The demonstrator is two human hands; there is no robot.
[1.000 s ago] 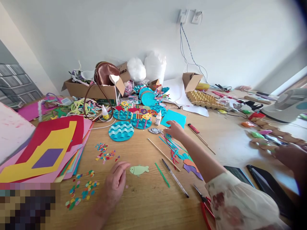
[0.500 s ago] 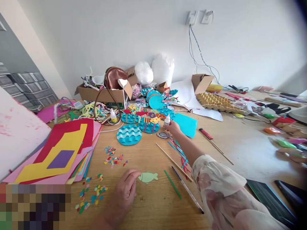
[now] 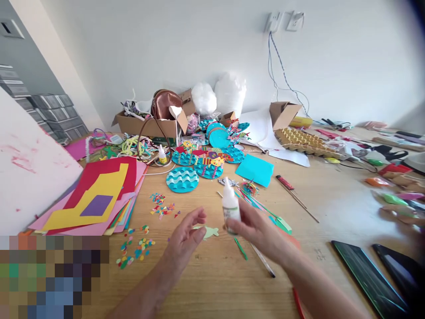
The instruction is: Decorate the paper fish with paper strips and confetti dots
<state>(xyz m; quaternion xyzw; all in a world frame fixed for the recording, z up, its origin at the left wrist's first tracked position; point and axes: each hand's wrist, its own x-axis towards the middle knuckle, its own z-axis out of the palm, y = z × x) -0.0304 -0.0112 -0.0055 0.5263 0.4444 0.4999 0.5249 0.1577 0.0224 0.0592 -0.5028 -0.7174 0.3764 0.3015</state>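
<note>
My right hand [image 3: 257,232] holds a small white glue bottle [image 3: 230,206] upright above the wooden table [image 3: 215,283], fingers wrapped round its lower part. My left hand [image 3: 184,239] hovers just left of it, fingers loosely curled and apart, holding nothing. Between the hands lies a pale green paper fish [image 3: 210,231]. A green stick [image 3: 240,248] and a thin brush [image 3: 263,261] lie under my right hand.
Stacked coloured paper sheets [image 3: 99,195] lie at the left, confetti bits [image 3: 136,250] in front. Blue wave discs [image 3: 182,179], a cardboard box [image 3: 149,126] and an egg tray [image 3: 303,141] stand behind. Two dark tablets [image 3: 368,274] lie at the right, near another person's hand [image 3: 398,212].
My right hand reached to the glue bottle by the blue discs, picked it up and brought it back near the fish. My left hand lifted off the table.
</note>
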